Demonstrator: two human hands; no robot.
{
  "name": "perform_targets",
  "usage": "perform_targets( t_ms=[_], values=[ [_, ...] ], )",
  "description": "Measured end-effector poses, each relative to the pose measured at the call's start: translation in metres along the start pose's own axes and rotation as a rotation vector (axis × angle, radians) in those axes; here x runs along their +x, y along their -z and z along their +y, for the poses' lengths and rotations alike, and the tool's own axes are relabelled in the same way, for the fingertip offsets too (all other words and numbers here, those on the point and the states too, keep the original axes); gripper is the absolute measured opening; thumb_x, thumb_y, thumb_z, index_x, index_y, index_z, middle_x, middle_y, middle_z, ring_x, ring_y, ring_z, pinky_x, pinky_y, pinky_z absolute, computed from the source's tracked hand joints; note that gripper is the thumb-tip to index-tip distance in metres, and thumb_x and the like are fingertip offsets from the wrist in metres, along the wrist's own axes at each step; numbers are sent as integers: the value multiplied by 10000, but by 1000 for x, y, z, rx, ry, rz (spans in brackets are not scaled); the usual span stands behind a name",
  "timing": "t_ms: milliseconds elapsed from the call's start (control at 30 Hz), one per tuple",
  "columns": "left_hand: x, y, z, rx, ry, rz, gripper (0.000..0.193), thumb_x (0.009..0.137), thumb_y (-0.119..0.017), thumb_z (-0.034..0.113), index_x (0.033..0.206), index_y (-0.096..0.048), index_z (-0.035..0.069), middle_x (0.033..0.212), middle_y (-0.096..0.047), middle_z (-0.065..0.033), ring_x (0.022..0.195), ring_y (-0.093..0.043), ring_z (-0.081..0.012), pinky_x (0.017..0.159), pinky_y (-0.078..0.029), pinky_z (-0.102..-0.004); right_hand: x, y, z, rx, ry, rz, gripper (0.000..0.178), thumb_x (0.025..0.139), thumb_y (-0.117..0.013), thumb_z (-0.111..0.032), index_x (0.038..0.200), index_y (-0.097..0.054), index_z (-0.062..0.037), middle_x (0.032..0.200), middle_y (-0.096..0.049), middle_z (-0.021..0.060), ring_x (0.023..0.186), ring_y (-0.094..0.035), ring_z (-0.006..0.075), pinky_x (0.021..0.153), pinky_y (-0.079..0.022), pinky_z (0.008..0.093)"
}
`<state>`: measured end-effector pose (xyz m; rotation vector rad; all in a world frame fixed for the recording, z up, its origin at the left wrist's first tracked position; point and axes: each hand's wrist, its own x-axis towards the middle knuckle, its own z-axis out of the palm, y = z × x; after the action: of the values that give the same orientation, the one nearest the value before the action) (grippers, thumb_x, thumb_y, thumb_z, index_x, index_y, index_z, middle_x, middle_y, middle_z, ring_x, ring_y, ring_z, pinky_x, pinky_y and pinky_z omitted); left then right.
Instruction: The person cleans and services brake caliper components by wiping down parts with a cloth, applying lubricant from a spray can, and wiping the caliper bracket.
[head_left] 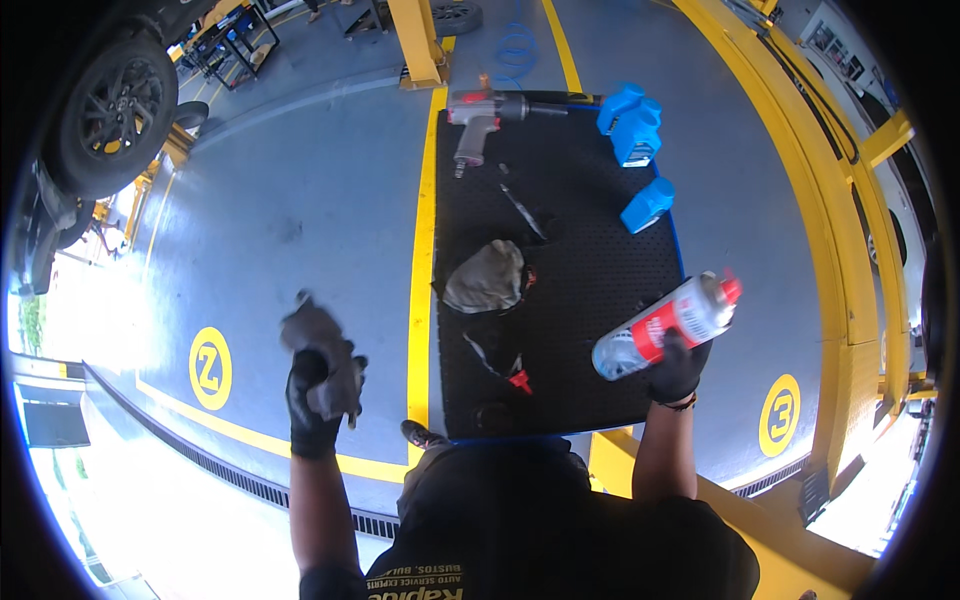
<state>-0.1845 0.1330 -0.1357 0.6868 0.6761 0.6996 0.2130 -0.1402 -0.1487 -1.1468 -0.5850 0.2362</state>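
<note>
Left hand (312, 405), eight o'clock: fingers grasping a caliper-like part (318, 335); right hand (678, 371), four o'clock: fingers round an aerosol can (640, 338), perhaps leaving its top (731, 290) free.

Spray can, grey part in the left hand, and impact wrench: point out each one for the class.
Spray can (655, 328), head view: on its red label band.
Grey part (322, 338), head view: on its blurred body.
Impact wrench (480, 110), head view: on its housing.
</note>
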Motion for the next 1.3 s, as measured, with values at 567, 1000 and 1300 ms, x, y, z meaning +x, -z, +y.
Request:
perform_targets(
  t_ms=[567,1000,1300],
  values=[
    [-171,309,45,-33,-88,641,484,934,-609,352,1345,-523,111,1019,-618,-17,872,-595,-143,748,-483,-317,-4,-213,17,-967,272,86,622,769,-812,-93,1307,-512,-4,1212,-625,139,1094,-629,245,960,-499,381],
    [33,350,171,181,-189,596,439,914,-619,440,1212,-593,120,998,-572,17,911,-567,-107,744,-461,-266,98,-236,87,-1535,112,148,642,864,-707,-383,1402,-521,-87,1313,-602,186,1211,-571,390,1067,-443,473],
    [177,357,232,-50,-281,528,381,979,-602,368,1228,-602,81,1073,-602,-26,1007,-568,-155,837,-471,-326,170,-556,271,-127,-491,-776,461,1040,-528,-275,1444,-468,-60,1382,-572,103,1204,-609,206,1020,-500,383]
  ],
)
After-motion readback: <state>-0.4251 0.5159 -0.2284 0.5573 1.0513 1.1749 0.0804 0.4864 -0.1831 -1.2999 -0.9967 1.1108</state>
